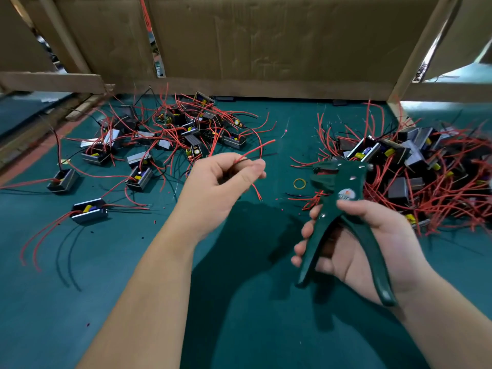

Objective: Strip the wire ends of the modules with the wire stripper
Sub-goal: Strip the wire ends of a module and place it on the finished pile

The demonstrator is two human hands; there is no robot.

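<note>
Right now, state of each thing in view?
left hand, pinches wires
right hand, grips wire stripper handles
wire stripper, handles spread
wires, ends free, outside wire stripper
left module pile, scattered on mat
right module pile, heaped, tangled
rubber band, flat on mat

This is a small electronics assembly workshop. The bench (127, 302), covered in green matting, carries a left heap of modules (183, 131) and a right heap of modules (415, 169), all trailing red wires. Rough wooden framing (420, 49) backed with cardboard (266, 35) walls off the station.
</note>
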